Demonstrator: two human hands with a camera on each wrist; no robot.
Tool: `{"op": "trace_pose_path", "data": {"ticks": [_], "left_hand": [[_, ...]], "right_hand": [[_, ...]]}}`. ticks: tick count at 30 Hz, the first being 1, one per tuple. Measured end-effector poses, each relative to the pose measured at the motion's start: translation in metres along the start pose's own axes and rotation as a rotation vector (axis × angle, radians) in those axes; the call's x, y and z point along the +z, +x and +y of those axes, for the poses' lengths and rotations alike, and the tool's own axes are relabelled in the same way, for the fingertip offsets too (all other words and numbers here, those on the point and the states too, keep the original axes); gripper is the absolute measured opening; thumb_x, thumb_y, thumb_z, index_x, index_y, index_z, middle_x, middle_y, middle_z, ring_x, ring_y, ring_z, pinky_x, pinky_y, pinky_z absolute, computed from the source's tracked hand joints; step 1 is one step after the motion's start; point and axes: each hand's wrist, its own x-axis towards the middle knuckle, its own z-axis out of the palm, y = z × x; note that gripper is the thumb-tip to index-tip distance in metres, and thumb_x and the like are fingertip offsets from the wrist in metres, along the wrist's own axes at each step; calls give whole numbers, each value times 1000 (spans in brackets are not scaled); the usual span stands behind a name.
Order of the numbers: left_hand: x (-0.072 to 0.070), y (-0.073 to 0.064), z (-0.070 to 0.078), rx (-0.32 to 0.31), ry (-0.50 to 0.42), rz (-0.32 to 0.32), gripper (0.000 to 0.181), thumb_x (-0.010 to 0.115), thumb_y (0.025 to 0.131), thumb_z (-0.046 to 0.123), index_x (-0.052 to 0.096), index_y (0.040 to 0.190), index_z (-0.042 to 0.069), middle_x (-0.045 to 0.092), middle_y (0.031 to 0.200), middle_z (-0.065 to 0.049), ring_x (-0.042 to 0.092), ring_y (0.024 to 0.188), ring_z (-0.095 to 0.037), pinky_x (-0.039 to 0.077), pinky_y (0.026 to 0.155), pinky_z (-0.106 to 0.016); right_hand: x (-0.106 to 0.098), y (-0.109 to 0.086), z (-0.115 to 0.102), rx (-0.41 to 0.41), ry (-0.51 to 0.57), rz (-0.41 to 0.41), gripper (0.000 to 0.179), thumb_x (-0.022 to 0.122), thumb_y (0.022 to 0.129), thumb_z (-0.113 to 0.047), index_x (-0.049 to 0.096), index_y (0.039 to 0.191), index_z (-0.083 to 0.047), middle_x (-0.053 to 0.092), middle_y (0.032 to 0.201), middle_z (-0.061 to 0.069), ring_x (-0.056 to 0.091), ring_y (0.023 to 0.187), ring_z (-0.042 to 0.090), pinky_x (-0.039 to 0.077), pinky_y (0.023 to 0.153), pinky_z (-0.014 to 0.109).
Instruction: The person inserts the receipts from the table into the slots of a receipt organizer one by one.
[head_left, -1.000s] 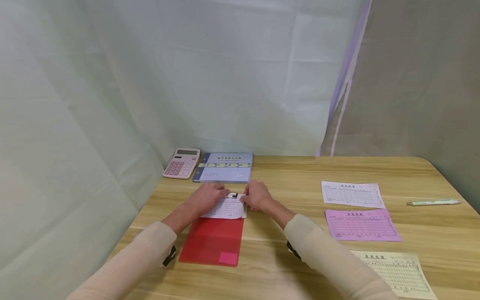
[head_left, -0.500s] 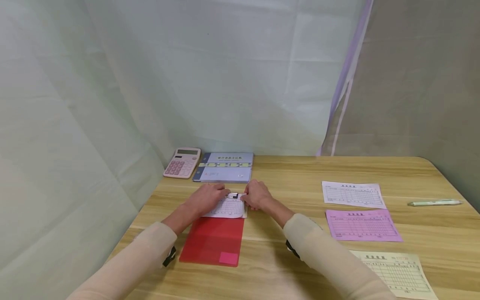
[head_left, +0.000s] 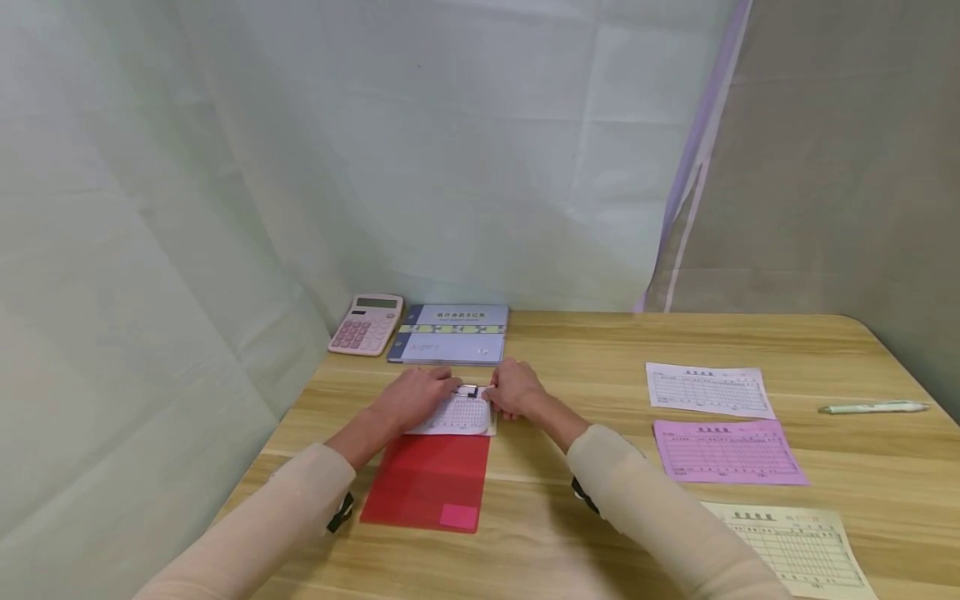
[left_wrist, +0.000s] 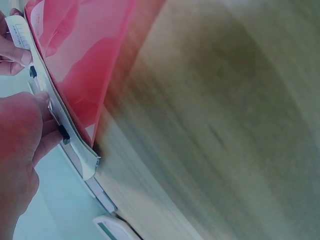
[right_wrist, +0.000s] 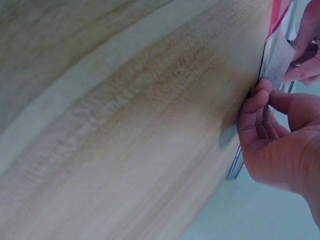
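A red translucent folder (head_left: 427, 483) lies on the table, a small pink label at its lower right. Across its top end is a white printed form (head_left: 465, 414) with a gridded table, curling a little at the lower right. A metal clip with black ends (left_wrist: 63, 134) sits along the top edge. My left hand (head_left: 415, 398) grips the clip there, thumb on its bar and fingers behind. With thumb and forefinger, my right hand (head_left: 514, 390) pinches the form's top right corner, as the right wrist view (right_wrist: 280, 135) shows up close.
Behind the hands lie a blue account book (head_left: 453, 335) and a pink calculator (head_left: 366, 325). To the right, white (head_left: 707, 389), pink (head_left: 727, 451) and yellow (head_left: 795, 546) printed slips form a column. A pale green pen (head_left: 873, 407) lies near the table's right edge.
Both hands stay at the top edge of the folder with almost no movement. The whole head view has shifted very slightly.
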Motion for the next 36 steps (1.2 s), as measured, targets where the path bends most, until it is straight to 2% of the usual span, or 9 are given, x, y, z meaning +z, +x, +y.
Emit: {"op": "trace_pose_path", "data": {"ticks": [13,19,21,23,26,30,33,36], "left_hand": [[2,0,1,-26,-13,11,33,72,103,22,73,137,22,71,121,-3,71,93,-19,61,90,-35],[1,2,1,-28,-17,16,34,76,101,25,75,134,22,72,115,-2,70,94,-19,60,89,-33],[0,3,2,-38,-18,11,35,77,100,26,75,135,22,72,115,-2,69,95,-19,60,89,-32],[-1,2,2,-48,-23,3,35,77,100,26,74,135,22,72,116,-2,70,96,-19,60,90,-33],[-1,2,2,-57,-29,-9,36,76,101,26,74,136,23,72,118,-2,70,98,-20,60,91,-34],[-1,3,2,-45,-30,3,35,76,101,25,74,136,22,72,117,-3,69,95,-20,60,90,-34],[-2,3,1,-34,-24,16,35,77,100,24,75,135,22,72,117,-3,70,94,-20,60,90,-34],[-2,3,1,-24,-16,18,36,77,100,24,74,136,21,72,117,-3,70,95,-20,60,90,-33]], "right_hand": [[3,-2,0,-1,7,33,26,76,100,-14,67,78,-5,66,60,6,56,43,13,44,41,22],[1,-4,3,-64,-43,155,17,83,94,-16,73,96,-3,69,88,6,62,79,19,53,70,30],[0,-6,2,-97,-56,163,17,84,93,-15,74,97,-1,70,93,7,62,86,20,54,76,32],[-2,-7,2,-119,-64,151,13,83,93,-13,76,95,-2,71,90,6,62,83,19,53,72,31],[-2,-8,1,-124,-39,126,10,81,95,-11,76,90,-4,68,79,3,61,67,15,49,58,25],[-3,-9,0,-87,82,65,21,78,96,-6,68,78,-1,66,60,6,62,45,14,50,44,24],[-4,-10,-2,-26,189,18,30,77,96,-3,60,71,-1,65,54,12,65,42,18,55,44,28],[-4,-10,-3,38,254,-2,32,77,96,-2,57,71,-1,66,56,13,67,45,19,57,47,30]]}}
